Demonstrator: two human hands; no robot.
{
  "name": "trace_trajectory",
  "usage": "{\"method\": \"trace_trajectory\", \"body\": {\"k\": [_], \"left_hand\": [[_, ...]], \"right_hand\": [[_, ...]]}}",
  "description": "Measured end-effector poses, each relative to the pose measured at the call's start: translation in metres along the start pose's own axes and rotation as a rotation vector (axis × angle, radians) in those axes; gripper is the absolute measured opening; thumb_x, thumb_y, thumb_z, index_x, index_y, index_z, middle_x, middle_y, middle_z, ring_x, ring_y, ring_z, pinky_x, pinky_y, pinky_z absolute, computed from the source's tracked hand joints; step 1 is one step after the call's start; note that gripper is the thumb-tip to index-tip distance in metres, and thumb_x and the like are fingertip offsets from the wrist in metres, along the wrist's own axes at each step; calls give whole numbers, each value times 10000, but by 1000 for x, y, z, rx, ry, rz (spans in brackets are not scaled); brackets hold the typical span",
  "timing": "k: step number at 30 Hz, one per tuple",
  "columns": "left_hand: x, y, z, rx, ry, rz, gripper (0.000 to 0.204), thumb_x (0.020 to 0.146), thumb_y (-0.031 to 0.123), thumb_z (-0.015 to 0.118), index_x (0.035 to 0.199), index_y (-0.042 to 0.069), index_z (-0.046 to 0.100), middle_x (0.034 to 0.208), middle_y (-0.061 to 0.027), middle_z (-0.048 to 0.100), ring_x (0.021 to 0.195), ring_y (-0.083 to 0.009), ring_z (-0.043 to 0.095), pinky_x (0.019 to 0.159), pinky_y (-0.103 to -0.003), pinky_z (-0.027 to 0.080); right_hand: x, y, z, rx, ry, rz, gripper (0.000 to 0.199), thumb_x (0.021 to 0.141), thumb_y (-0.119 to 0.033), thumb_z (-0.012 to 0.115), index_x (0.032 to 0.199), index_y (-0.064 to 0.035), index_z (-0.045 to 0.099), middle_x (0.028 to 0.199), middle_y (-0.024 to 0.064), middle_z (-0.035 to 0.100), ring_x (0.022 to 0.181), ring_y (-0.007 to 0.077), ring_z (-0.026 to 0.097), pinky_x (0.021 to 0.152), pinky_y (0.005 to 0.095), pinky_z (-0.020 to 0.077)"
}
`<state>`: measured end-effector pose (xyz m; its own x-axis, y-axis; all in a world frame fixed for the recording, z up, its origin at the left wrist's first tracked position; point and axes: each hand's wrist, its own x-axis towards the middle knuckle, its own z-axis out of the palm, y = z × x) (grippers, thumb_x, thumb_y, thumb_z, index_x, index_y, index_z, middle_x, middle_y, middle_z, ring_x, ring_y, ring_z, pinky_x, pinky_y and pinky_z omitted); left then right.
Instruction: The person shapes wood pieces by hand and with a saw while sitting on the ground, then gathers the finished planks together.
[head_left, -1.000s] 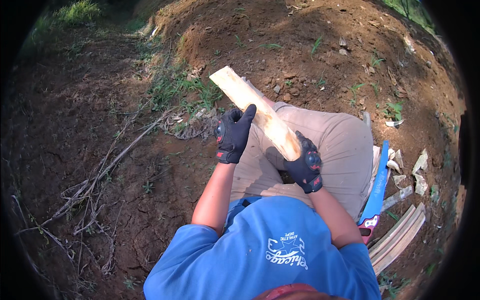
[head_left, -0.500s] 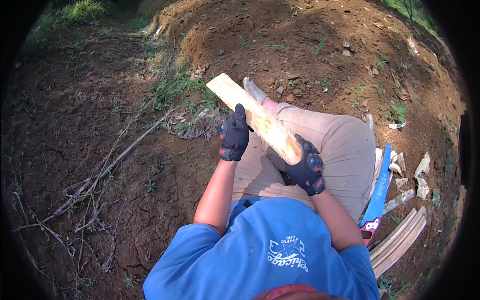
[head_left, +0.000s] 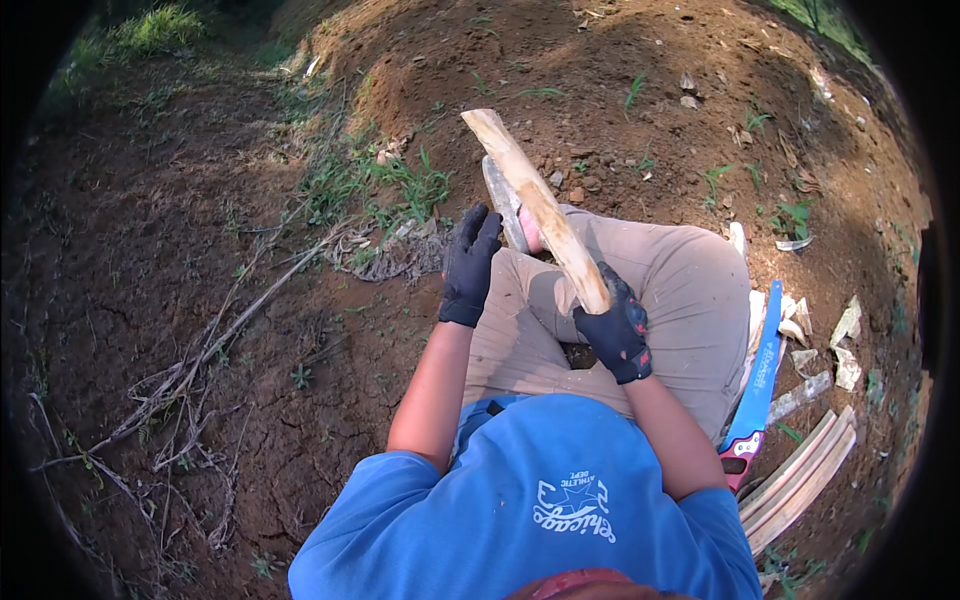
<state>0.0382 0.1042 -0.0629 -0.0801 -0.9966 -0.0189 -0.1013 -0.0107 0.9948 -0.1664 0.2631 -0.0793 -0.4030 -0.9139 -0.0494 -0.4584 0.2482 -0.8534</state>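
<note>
Wood: pale strip; long axis 11-to-5 o'clock; lies toward right hand's 11, left hand's 2 | Right hand: nearer; wrapped round wood's 5 o'clock end | Left hand: holds nothing; fingers extended, apart from wood | Saw: on ground; right hand's 4 o'clock
</note>
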Motion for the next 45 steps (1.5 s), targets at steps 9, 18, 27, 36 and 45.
{"method": "trace_trajectory", "body": {"k": [9,18,27,36,45], "left_hand": [[18,70,15,141,11,0,501,1047,464,700,1073,-32,765,927,-93,774,799,-153,717,760,-333,575],[21,71,-13,189,-26,-18,423,1054,378,706,758,75,693,656,-14,651,582,-112,574,578,-287,432],[5,57,-16,237,96,36,428,1072,364,689,788,45,722,703,-8,670,619,-118,582,584,-312,437],[-42,32,22,777,-151,729,368,1012,266,724,720,56,644,663,-180,589,642,-411,582,602,-505,433],[-29,21,14,249,96,-98,279,1034,311,733,1021,34,760,936,-57,748,897,-162,688,829,-340,544]], "right_hand": [[-1,9,6,27,-45,-113,732,724,-181,801,1420,-24,640,1236,239,739,1130,394,728,994,455,567],[-1,0,-4,-1,-298,33,773,760,-269,782,1492,-101,601,1258,235,726,1160,409,704,995,469,554],[2,-6,-14,100,-599,128,840,745,-353,806,1535,-162,594,1091,179,758,937,274,747,858,399,590],[2,15,9,155,-501,231,702,764,-391,785,1419,-157,691,1108,178,766,1022,275,742,904,402,573],[4,25,4,159,-324,241,614,793,-396,741,1336,-116,684,1113,209,763,1103,373,721,966,476,548]]}}
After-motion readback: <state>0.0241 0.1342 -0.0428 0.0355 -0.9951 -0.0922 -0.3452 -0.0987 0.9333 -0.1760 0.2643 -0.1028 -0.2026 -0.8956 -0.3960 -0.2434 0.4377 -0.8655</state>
